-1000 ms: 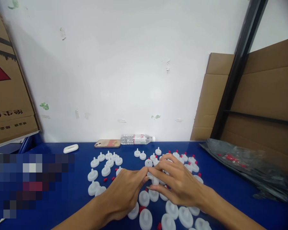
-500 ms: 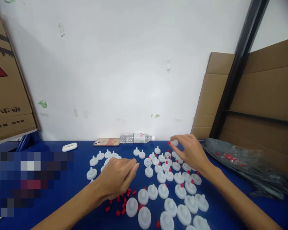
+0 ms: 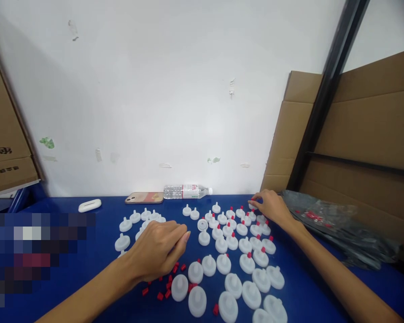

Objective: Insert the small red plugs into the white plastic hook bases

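Observation:
Many white round spouted lids stand on the blue table, among them a bare one [image 3: 204,238] and a red-tipped one [image 3: 232,242]. My right hand [image 3: 272,207] is at the far right of the group, its fingers closed on a white spouted lid [image 3: 252,205] at table level. Near the left-hand cluster, my left hand [image 3: 163,246] is curled in a loose fist, and whatever its fingers hold is hidden. Small red caps [image 3: 168,294] lie scattered below that hand. One lid [image 3: 202,224] rests upside down, its hollow side up.
Along the wall lie a water bottle [image 3: 186,191], a phone [image 3: 144,197] and a white case [image 3: 90,205]. A grey plastic bag [image 3: 340,229] with red pieces sits at the right. Cardboard [image 3: 366,116] and a dark post [image 3: 323,98] stand behind it.
My right hand has moved right and down with the white spouted lid, from above the table to its surface. My left hand stays curled in nearly the same place. The view has shifted slightly.

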`<state>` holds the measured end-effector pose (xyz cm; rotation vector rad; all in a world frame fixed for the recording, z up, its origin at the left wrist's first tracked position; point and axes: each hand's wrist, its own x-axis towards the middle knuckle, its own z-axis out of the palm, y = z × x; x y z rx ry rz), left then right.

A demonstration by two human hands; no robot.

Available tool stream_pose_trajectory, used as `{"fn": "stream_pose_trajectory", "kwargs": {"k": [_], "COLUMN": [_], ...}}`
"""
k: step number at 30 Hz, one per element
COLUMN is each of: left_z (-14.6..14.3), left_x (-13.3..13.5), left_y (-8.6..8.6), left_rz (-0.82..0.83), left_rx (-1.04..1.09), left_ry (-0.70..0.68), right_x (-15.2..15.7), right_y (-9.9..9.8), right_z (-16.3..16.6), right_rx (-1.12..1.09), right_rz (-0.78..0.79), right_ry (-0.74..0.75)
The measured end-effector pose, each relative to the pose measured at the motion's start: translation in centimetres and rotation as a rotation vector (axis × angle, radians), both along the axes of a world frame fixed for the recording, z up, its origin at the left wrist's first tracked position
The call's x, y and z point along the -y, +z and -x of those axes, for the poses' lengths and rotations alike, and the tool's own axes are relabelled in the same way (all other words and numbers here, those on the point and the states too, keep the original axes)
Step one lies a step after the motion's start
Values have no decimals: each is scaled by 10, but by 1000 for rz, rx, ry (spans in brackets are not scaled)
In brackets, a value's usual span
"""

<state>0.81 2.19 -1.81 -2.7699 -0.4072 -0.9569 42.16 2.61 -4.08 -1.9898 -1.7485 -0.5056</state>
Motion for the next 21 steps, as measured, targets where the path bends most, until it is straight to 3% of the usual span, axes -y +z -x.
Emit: {"fn": "stream_pose_trajectory", "kwargs": {"k": [4,10,15,18,21], "left_z": [-3,-5,-2,7,26], "left_x": [5,9,15,28,53], "left_y": [0,1,21,38,38], "left_rz": [-18,-35,-33,87,403], "left_rx": [-3,-21,-61,-117,-244], "left_ry": [4,-5,25,70,52], "right_x": [1,17,29,29,28], "right_y": [8,25,25,23,24], "right_z": [11,61,86,88,86], "right_rx": [-43,-62,-73,-85,-94], "right_rz": [-7,101,254,289,288], "right_ry": [69,378,490,498,491]}}
